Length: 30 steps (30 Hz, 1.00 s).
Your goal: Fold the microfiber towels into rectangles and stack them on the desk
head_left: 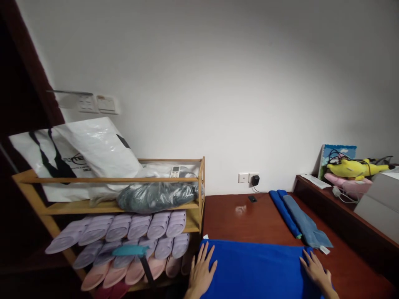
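Note:
A bright blue cloth point(255, 270) lies spread flat on the reddish-brown table point(237, 220), its lower part cut off by the frame. On its left edge rests my left hand point(202, 270), fingers spread. My right hand point(316, 270) lies on the far right corner with its fingers stretched out. A small white tag point(205, 237) sticks out at the cloth's far left corner. Beyond my right hand are two folded strips of cloth, one dark blue point(285, 214) and one greyish blue point(307, 224), side by side.
Left of the table stands a wooden rack point(43, 207) with several slippers point(139, 226), a white bag point(99, 149) and a remote point(175, 171). Near the wall socket point(243, 178) lies a small black object point(252, 199). A raised ledge point(339, 207) at right bears a yellow plush toy point(352, 168).

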### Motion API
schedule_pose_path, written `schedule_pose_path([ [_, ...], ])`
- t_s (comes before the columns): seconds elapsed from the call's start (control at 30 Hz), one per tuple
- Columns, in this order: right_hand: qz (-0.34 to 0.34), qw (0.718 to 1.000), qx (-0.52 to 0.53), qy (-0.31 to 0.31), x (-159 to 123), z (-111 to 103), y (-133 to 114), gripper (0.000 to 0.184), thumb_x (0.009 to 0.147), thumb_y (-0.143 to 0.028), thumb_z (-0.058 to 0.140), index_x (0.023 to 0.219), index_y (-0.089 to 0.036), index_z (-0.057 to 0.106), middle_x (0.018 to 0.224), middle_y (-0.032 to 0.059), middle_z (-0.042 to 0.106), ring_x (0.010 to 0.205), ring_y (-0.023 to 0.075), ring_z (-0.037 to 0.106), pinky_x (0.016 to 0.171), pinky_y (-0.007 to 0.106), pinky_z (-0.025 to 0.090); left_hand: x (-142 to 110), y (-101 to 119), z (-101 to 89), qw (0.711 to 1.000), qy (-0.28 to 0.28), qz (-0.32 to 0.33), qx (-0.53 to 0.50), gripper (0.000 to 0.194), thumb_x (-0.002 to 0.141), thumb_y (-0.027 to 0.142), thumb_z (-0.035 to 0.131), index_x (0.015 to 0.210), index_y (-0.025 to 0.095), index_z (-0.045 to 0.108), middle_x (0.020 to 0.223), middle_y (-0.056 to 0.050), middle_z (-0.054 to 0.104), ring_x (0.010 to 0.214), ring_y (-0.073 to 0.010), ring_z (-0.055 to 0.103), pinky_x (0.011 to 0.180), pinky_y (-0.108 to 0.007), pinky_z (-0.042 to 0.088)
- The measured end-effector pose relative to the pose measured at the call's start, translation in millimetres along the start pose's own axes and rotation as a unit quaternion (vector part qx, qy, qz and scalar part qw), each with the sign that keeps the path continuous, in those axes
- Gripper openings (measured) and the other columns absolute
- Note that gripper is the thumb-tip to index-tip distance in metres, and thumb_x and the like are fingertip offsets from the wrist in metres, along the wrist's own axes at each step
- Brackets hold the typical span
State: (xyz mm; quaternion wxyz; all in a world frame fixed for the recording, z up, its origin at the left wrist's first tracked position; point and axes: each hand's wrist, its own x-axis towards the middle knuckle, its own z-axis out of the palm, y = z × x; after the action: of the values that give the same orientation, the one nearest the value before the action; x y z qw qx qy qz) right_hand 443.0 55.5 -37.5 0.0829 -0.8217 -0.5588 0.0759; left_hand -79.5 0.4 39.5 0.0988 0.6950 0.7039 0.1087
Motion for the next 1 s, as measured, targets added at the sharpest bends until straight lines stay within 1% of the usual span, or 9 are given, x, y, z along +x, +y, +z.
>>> schedule_pose_path([
  [0.1, -0.028, 1.000, 0.002, 0.015, 3.6, 6.3, -0.6, 0.068, 0.076, -0.054, 0.024, 0.135, -0.028, 0.043, 0.146, 0.0064, 0.037, 0.138, 0.0235, 0.024, 0.104, 0.057, 0.030, 7.9, -3.0, -0.6, 1.000, 0.000, -0.004, -0.004, 0.054, 0.090, 0.041, 0.031, 0.143, 0.035, 0.024, 0.154, 0.003, 0.014, 0.141, -0.0204, 0.011, 0.111, -0.052, 0.015],
  [0.23, -0.069, 0.997, -0.014, 0.035, 2.8, 10.0, -4.8, 0.063, 0.075, -0.052, 0.022, 0.131, -0.034, 0.047, 0.146, 0.0006, 0.038, 0.139, 0.0213, 0.022, 0.108, 0.056, 0.024, 15.1, -6.6, 5.8, 1.000, 0.013, -0.006, -0.007, 0.053, 0.091, 0.040, 0.032, 0.143, 0.036, 0.023, 0.154, 0.003, 0.013, 0.141, -0.0205, 0.013, 0.110, -0.051, 0.018],
  [0.33, -0.063, 0.996, -0.014, 0.060, 3.6, 10.1, -7.2, 0.064, 0.076, -0.054, 0.020, 0.131, -0.035, 0.047, 0.145, 0.0012, 0.039, 0.139, 0.0220, 0.023, 0.109, 0.054, 0.023, 17.0, -8.7, 11.3, 1.000, 0.022, 0.004, 0.004, 0.053, 0.092, 0.039, 0.032, 0.143, 0.036, 0.021, 0.154, 0.003, 0.014, 0.141, -0.0211, 0.013, 0.111, -0.051, 0.019],
  [0.4, -0.062, 0.996, -0.008, 0.062, 6.9, 9.2, -7.9, 0.065, 0.077, -0.056, 0.019, 0.133, -0.035, 0.044, 0.145, 0.0020, 0.040, 0.138, 0.0233, 0.024, 0.108, 0.055, 0.023, 16.9, -8.9, 11.8, 0.999, 0.031, 0.028, 0.024, 0.052, 0.093, 0.039, 0.032, 0.143, 0.035, 0.019, 0.154, 0.002, 0.016, 0.141, -0.0221, 0.014, 0.112, -0.051, 0.016],
  [0.53, -0.059, 0.996, -0.005, 0.065, 18.2, 7.3, -7.9, 0.071, 0.079, -0.060, 0.015, 0.139, -0.027, 0.036, 0.145, 0.0065, 0.038, 0.137, 0.0245, 0.026, 0.107, 0.056, 0.022, 16.6, -7.5, 7.9, 0.991, 0.072, 0.088, 0.066, 0.052, 0.093, 0.039, 0.033, 0.144, 0.036, 0.018, 0.154, 0.000, 0.014, 0.141, -0.0247, 0.013, 0.113, -0.053, 0.012],
  [0.63, -0.016, 0.995, -0.011, 0.094, 25.1, 6.1, -6.8, 0.076, 0.078, -0.063, 0.015, 0.136, -0.021, 0.039, 0.138, 0.0127, 0.045, 0.130, 0.0300, 0.037, 0.103, 0.056, 0.025, 18.0, -9.0, 9.7, 0.991, 0.072, 0.087, 0.066, 0.053, 0.093, 0.037, 0.035, 0.144, 0.035, 0.020, 0.155, -0.001, 0.011, 0.141, -0.0246, 0.013, 0.112, -0.052, 0.018],
  [0.73, 0.042, 0.990, -0.015, 0.132, 27.4, 5.1, -4.6, 0.073, 0.080, -0.062, 0.016, 0.132, -0.019, 0.044, 0.127, 0.0171, 0.052, 0.116, 0.0363, 0.048, 0.096, 0.058, 0.029, 20.1, -12.2, 15.3, 0.995, 0.056, 0.068, 0.044, 0.054, 0.092, 0.035, 0.037, 0.144, 0.035, 0.022, 0.155, -0.001, 0.009, 0.140, -0.0236, 0.015, 0.110, -0.049, 0.026],
  [0.83, 0.060, 0.988, -0.012, 0.145, 26.4, 4.4, -3.6, 0.070, 0.080, -0.062, 0.020, 0.129, -0.021, 0.047, 0.122, 0.0183, 0.054, 0.113, 0.0389, 0.049, 0.092, 0.060, 0.030, 21.0, -12.0, 16.5, 0.997, 0.045, 0.055, 0.030, 0.055, 0.091, 0.033, 0.037, 0.143, 0.036, 0.022, 0.155, 0.001, 0.009, 0.141, -0.0230, 0.014, 0.110, -0.049, 0.024],
  [1.0, 0.099, 0.983, 0.013, 0.152, 25.8, 0.5, -9.2, 0.072, 0.075, -0.065, 0.023, 0.131, -0.026, 0.046, 0.124, 0.0192, 0.054, 0.117, 0.0409, 0.045, 0.089, 0.064, 0.031, 18.3, -4.6, 6.4, 0.999, 0.018, 0.035, 0.013, 0.055, 0.090, 0.035, 0.038, 0.143, 0.037, 0.022, 0.155, 0.002, 0.006, 0.141, -0.0219, 0.009, 0.111, -0.049, 0.020],
])
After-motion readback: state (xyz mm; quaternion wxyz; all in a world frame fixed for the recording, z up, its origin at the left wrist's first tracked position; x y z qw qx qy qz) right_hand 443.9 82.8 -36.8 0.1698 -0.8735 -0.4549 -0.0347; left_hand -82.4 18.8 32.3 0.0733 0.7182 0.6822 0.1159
